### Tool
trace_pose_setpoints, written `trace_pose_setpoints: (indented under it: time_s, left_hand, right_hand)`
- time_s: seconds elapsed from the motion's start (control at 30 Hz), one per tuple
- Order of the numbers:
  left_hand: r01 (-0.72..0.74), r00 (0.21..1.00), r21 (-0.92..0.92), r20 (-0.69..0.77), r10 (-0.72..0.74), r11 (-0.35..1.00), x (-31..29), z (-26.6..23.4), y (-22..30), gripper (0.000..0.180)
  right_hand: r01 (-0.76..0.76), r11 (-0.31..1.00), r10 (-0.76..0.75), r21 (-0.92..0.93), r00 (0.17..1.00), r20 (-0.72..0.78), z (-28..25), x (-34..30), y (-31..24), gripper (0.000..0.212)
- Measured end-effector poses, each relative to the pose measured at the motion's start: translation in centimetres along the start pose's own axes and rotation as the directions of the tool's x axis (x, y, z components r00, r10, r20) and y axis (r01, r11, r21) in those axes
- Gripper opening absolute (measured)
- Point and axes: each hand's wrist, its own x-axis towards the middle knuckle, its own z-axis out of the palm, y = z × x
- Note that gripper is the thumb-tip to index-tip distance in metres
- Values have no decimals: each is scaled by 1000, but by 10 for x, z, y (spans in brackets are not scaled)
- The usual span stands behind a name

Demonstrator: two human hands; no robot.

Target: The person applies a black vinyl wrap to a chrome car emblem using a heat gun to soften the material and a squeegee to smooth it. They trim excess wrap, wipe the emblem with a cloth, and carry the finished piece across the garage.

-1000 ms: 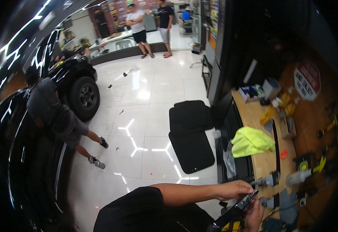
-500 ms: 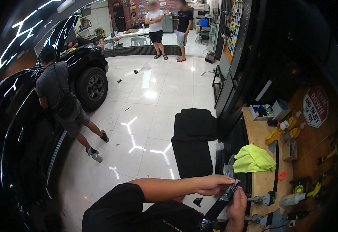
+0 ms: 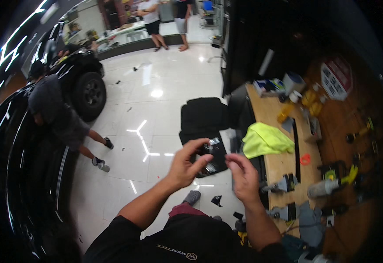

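Held out over the floor in front of me, my left hand point(image 3: 186, 165) grips a small dark, glossy piece point(image 3: 210, 151) with crinkled, shiny clear film on it. Its exact kind does not show, and the dark mat behind blurs its outline. To the right of it, apart from the left hand, my right hand point(image 3: 244, 177) is raised with thumb and fingertips brought together. Whatever they pinch, if anything, is too small to make out. The nearest thing to the right hand is a bright yellow-green cloth point(image 3: 268, 140) on the wooden workbench point(image 3: 266, 105).
Black car mats point(image 3: 203, 115) and a black scrap point(image 3: 217, 200) lie on the glossy tiled floor. Yellow spray bottles point(image 3: 309, 97), an orange-red ring-shaped item point(image 3: 305, 159) and several tools crowd the bench. On the left, a person point(image 3: 53, 103) leans at a black vehicle point(image 3: 14, 144); two people stand at the back.
My hands have moved left and away from my body, and have separated. The long dark, film-wrapped object no longer shows between them. My view has tilted down and turned right.
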Motion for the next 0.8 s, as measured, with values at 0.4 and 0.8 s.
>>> trace_pose_setpoints:
  time_s: [0.4,0.8]
  left_hand:
    - [-362,880,499,-95,465,787,-11,26,20,49]
    - [-472,839,541,32,544,696,9,36,-8,53]
  right_hand:
    - [389,899,-398,-200,917,-8,19,-1,-25,18]
    - [90,977,-75,195,994,-82,13,11,11,11]
